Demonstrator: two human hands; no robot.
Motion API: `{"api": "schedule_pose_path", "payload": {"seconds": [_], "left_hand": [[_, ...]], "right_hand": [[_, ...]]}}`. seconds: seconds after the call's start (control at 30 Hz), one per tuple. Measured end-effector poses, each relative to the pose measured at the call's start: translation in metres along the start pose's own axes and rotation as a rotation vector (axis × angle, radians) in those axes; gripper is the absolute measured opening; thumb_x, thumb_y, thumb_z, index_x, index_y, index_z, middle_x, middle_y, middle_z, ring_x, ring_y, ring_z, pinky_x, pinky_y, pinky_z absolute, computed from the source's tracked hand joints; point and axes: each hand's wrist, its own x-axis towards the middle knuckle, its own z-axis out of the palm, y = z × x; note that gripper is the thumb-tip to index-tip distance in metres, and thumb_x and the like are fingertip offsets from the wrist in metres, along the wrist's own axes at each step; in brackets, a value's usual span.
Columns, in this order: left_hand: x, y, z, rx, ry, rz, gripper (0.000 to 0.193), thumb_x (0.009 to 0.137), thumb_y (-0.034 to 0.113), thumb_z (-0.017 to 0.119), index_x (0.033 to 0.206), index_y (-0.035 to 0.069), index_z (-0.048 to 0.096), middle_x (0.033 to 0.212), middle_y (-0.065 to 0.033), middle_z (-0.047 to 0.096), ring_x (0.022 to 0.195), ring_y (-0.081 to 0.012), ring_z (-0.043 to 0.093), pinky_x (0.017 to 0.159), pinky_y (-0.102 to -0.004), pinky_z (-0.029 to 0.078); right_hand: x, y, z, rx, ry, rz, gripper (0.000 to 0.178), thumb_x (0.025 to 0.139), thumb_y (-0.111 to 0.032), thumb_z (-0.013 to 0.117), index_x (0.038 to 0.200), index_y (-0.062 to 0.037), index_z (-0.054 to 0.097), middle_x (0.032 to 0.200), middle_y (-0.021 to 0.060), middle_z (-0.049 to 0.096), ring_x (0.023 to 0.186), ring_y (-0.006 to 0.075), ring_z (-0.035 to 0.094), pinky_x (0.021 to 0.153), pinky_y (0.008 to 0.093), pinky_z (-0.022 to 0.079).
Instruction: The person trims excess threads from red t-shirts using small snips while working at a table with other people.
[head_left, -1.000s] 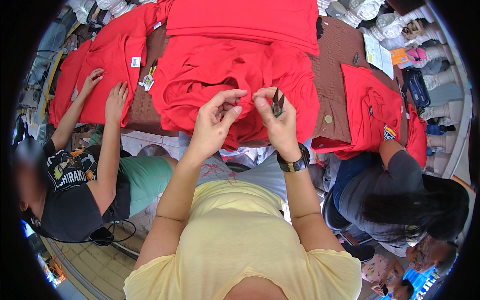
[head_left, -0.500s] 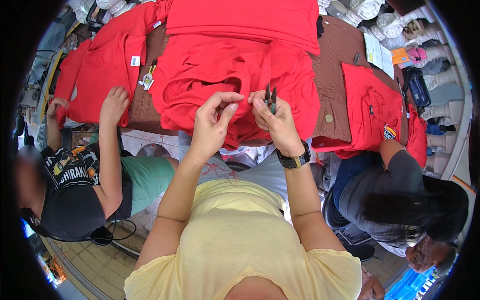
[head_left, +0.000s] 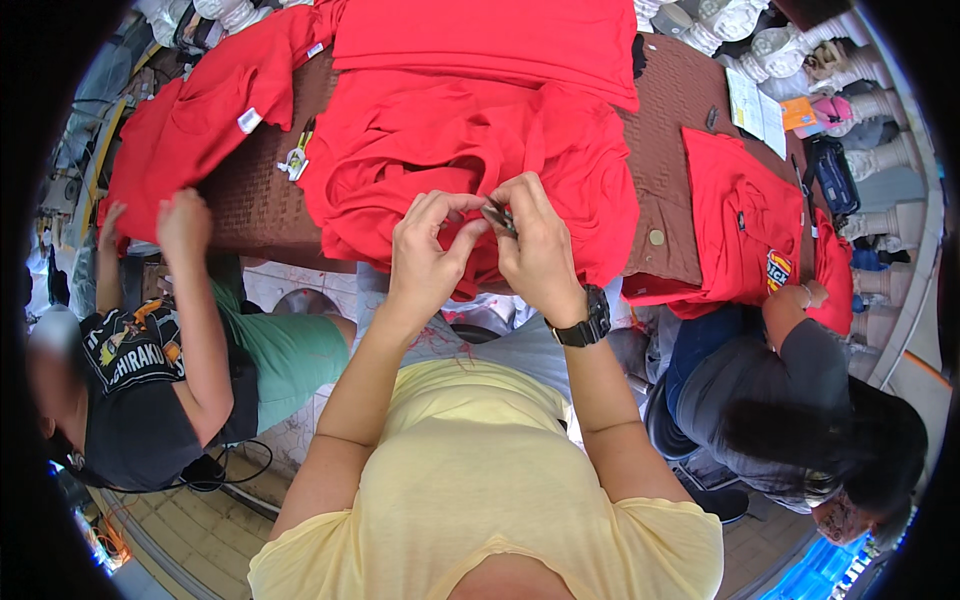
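Note:
A rumpled red shirt lies bunched on the table in front of me, its neck opening turned toward my hands. Over its near part, my right hand is closed round small dark thread snips, whose blades point left. My left hand is beside it with thumb and forefinger curled together at the snips' tips. Whatever those fingertips pinch is too small to make out.
Folded red shirts lie beyond. A person on the left handles a red shirt; another on the right touches a red shirt. Yellow-handled snips, a round disc and a paper pad lie on the brown-covered table.
My right hand has turned inward, swinging the snips from pointing up to pointing left at my left fingertips. The person on the left has pulled their shirt nearer the table's edge.

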Motion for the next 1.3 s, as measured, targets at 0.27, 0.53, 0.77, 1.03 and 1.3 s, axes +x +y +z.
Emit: {"api": "schedule_pose_path", "payload": {"seconds": [0.27, 0.53, 0.77, 1.03, 1.3], "left_hand": [[-0.003, -0.016, 0.008, -0.301, 0.103, -0.196, 0.010, 0.084, -0.001, 0.076, 0.089, -0.001, 0.067, 0.079, -0.0038, 0.066, 0.069, -0.0091, 0.061, 0.057, -0.0247, 0.048], [-0.003, -0.022, -0.001, -0.533, -0.040, -0.390, 0.007, 0.094, 0.002, 0.069, 0.097, 0.000, 0.063, 0.093, -0.0029, 0.065, 0.082, -0.0069, 0.063, 0.069, -0.0226, 0.056], [-0.001, -0.014, -0.008, -0.539, -0.114, -0.411, 0.008, 0.099, 0.004, 0.061, 0.101, -0.003, 0.062, 0.093, -0.0042, 0.065, 0.084, -0.0077, 0.063, 0.075, -0.0251, 0.057], [-0.003, -0.003, -0.004, -0.402, -0.067, -0.348, 0.012, 0.101, 0.006, 0.060, 0.100, -0.005, 0.061, 0.090, -0.0058, 0.067, 0.080, -0.0095, 0.066, 0.073, -0.0253, 0.057], [-0.002, -0.005, -0.003, -0.254, -0.101, -0.270, 0.011, 0.101, 0.003, 0.058, 0.101, -0.007, 0.061, 0.091, -0.0077, 0.067, 0.083, -0.0104, 0.066, 0.076, -0.0263, 0.058]], "right_hand": [[-0.005, -0.005, -0.010, 0.180, 0.052, -0.001, 0.031, 0.092, -0.018, 0.067, 0.115, -0.0003, 0.055, 0.105, 0.0171, 0.055, 0.089, 0.0379, 0.065, 0.070, 0.0434, 0.053], [0.007, -0.012, -0.042, -0.187, -0.102, -0.155, 0.019, 0.091, -0.021, 0.068, 0.099, -0.0058, 0.060, 0.089, 0.0126, 0.057, 0.077, 0.0333, 0.063, 0.062, 0.0436, 0.049], [0.010, -0.016, -0.041, -0.320, -0.125, -0.246, 0.016, 0.087, -0.021, 0.070, 0.093, -0.0091, 0.062, 0.081, 0.0098, 0.054, 0.069, 0.0290, 0.062, 0.056, 0.0408, 0.047], [0.010, -0.019, -0.029, -0.423, -0.054, -0.294, 0.013, 0.085, -0.019, 0.071, 0.088, -0.0088, 0.063, 0.081, 0.0097, 0.055, 0.064, 0.0287, 0.063, 0.051, 0.0405, 0.047], [0.008, -0.014, -0.019, -0.385, -0.075, -0.267, 0.013, 0.084, -0.018, 0.071, 0.088, -0.0089, 0.062, 0.080, 0.0095, 0.055, 0.063, 0.0283, 0.062, 0.051, 0.0402, 0.047]]}}
